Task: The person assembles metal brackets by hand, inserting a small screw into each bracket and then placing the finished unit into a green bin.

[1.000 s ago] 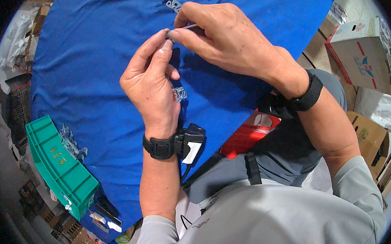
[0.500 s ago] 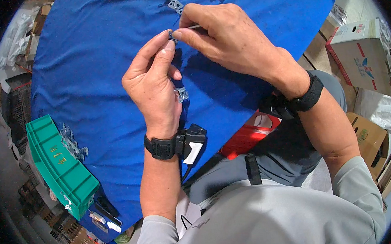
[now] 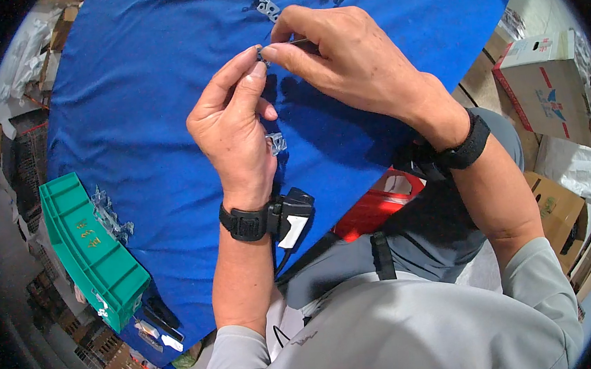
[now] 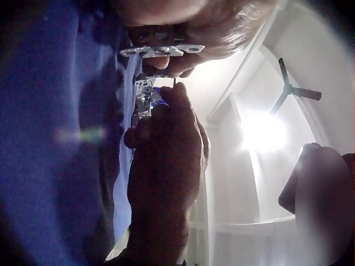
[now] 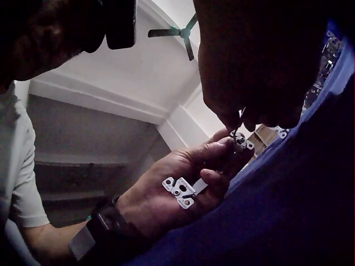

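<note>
My left hand (image 3: 235,120) pinches a small metal fitting (image 5: 241,142) with screw holes between thumb and forefinger. A second piece, a bright metal bracket plate (image 5: 180,192) with several holes, lies against the palm under the curled lower fingers; its end sticks out beside the palm in the head view. My right hand (image 3: 348,59) meets the left fingertips from the right. Between its thumb and forefinger it pinches a thin metal rod (image 3: 299,41), whose tip comes down close at the small fitting in the right wrist view. The rod's kind is hidden by the fingers.
Loose metal brackets (image 3: 269,3) lie at the far edge of the blue cloth (image 3: 142,92). On the left stands a green plastic crate (image 3: 92,242) with clear-looking metal parts (image 3: 112,216) beside it. A red container (image 3: 380,202) sits near the lap. Cartons (image 3: 545,88) stand at right.
Both hands have shifted very slightly right, still meeting at the fingertips. The thin rod has turned a little in the right fingers and looks darker now.
</note>
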`<state>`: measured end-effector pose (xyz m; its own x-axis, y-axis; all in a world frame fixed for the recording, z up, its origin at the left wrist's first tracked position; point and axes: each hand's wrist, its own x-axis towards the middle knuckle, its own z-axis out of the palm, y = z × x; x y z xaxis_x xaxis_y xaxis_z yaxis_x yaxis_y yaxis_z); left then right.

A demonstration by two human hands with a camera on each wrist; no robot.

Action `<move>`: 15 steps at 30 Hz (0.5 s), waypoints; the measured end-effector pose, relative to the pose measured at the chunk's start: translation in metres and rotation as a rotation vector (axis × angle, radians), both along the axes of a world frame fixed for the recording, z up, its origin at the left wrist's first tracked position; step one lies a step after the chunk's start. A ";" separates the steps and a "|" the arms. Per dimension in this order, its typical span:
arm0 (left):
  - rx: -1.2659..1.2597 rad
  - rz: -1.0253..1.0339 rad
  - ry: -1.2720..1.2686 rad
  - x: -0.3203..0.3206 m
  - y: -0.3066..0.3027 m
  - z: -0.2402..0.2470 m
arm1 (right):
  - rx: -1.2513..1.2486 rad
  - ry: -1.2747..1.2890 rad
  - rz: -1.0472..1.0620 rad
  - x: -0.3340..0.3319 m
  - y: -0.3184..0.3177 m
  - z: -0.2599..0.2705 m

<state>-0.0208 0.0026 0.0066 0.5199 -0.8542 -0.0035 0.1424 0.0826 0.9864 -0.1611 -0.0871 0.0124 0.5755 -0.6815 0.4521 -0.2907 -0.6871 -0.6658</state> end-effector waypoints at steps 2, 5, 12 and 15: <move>-0.006 -0.003 -0.007 0.000 0.000 0.001 | -0.007 0.003 0.006 0.000 -0.001 -0.001; 0.033 0.008 -0.014 -0.002 0.001 0.004 | -0.036 -0.026 0.011 0.001 -0.002 -0.006; -0.027 -0.042 0.048 0.001 0.000 0.002 | -0.143 -0.156 0.015 -0.002 -0.007 0.000; -0.094 -0.139 0.123 0.005 0.000 0.002 | -0.096 -0.194 0.146 0.001 -0.003 0.000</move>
